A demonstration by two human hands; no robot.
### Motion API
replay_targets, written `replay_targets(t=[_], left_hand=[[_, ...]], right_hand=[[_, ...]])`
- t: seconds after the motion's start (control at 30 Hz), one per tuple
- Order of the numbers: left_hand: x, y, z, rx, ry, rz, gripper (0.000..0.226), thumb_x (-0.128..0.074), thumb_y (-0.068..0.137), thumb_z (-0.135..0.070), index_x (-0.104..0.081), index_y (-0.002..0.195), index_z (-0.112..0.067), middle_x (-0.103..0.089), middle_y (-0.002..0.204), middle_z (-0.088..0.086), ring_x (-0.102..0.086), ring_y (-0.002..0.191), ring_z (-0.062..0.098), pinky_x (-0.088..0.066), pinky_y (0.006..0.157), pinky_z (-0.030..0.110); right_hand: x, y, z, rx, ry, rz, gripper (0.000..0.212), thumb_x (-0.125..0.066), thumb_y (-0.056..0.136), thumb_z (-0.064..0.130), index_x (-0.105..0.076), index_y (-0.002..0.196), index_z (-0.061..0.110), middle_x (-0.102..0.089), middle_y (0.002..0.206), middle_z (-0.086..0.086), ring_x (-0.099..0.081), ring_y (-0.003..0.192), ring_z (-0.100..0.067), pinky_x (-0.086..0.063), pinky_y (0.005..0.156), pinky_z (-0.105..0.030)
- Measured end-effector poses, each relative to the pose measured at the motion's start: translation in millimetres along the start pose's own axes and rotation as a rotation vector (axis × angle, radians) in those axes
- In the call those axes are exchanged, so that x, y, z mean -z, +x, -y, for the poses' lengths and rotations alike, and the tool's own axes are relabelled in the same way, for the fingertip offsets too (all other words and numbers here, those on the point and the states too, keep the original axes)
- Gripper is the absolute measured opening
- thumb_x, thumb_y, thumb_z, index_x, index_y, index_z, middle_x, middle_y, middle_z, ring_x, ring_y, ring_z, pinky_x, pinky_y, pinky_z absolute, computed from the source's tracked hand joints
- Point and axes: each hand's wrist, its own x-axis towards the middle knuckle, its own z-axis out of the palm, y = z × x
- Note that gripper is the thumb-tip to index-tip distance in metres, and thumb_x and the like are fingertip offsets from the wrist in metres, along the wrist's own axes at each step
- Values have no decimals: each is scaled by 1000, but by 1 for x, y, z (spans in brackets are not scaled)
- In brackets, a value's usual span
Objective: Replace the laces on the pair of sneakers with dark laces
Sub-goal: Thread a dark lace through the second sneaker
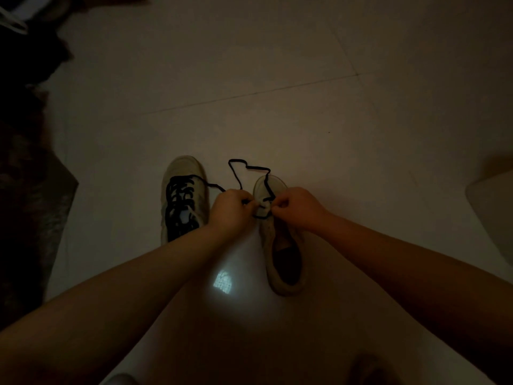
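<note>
we see both hands curled, the left hand [231, 208] and right hand [295, 208] each pinching the thin dark lace [249, 168] over the pale unlaced sneaker [280, 245] between them; left of the hands, on the pale tiled floor [249, 79], lies the dark-laced pale sneaker [183, 195].

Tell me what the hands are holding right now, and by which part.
Both hands pinch the dark lace low on the right sneaker, the left hand and the right hand each on a stretch beside the lowest eyelets.
</note>
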Motion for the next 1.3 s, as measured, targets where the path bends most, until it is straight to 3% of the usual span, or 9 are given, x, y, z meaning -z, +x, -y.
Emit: replay_targets(t=[0.2,0.5,0.67,0.83,0.93,1.03,1.17,1.3], left_hand=[[-3,1,0,17,-31,2,21,-60,91,-20,-73,95,-4,-71,95,11,-56,78,13,-29,60,17],[-14,-3,-2,57,43,-80,22,-56,93,-24,-73,96,-11,-71,94,9,-63,88,21,-37,65,23],[-15,-1,-1,77,14,-57,21,-58,91,-24,-73,99,-11,-71,98,7,-63,88,18,-36,66,20],[-16,5,-1,172,-210,-7,13,-69,84,-21,-68,78,-9,-64,78,4,-60,80,20,-36,60,21],[-22,6,-7,303,-281,45,32,-70,81,-35,-47,68,-18,-50,66,-2,-52,72,19,-35,54,25],[-30,4,-14,400,-337,86,41,-69,78,-48,-42,72,-19,-49,67,-3,-48,63,11,-36,54,25],[-29,7,-16,327,-145,92,36,-62,84,-47,-47,87,-15,-56,84,3,-56,80,20,-42,68,29],[-28,7,-12,265,-80,53,26,-57,87,-40,-42,75,-23,-54,84,-1,-57,90,24,-45,81,36]], right_hand=[[-4,4,-7,-20,153,-20,20,-69,82,16,-74,101,10,-71,96,-11,-55,75,-11,-37,57,-15],[-8,0,-10,-104,448,-39,25,-69,80,4,-70,105,0,-69,103,-16,-59,85,-15,-46,68,-19],[-11,2,-11,-126,477,-57,25,-71,79,7,-71,103,2,-70,104,-15,-64,97,-24,-50,86,-30],[-16,1,-11,-92,441,-85,21,-71,81,12,-73,100,3,-70,88,-9,-60,77,-11,-46,70,-21],[-16,1,-9,-64,283,-72,17,-66,86,17,-73,97,7,-63,78,-2,-56,73,-12,-41,63,-24],[-16,1,-5,-64,150,-42,16,-55,88,12,-69,94,8,-55,76,1,-52,75,-15,-35,56,-26],[-16,2,-5,-104,158,6,16,-50,87,7,-61,76,6,-47,64,-5,-45,62,-18,-31,53,-30],[-15,-2,-7,-94,231,-7,24,-49,85,0,-57,62,-2,-43,58,-12,-40,54,-21,-27,45,-25]])
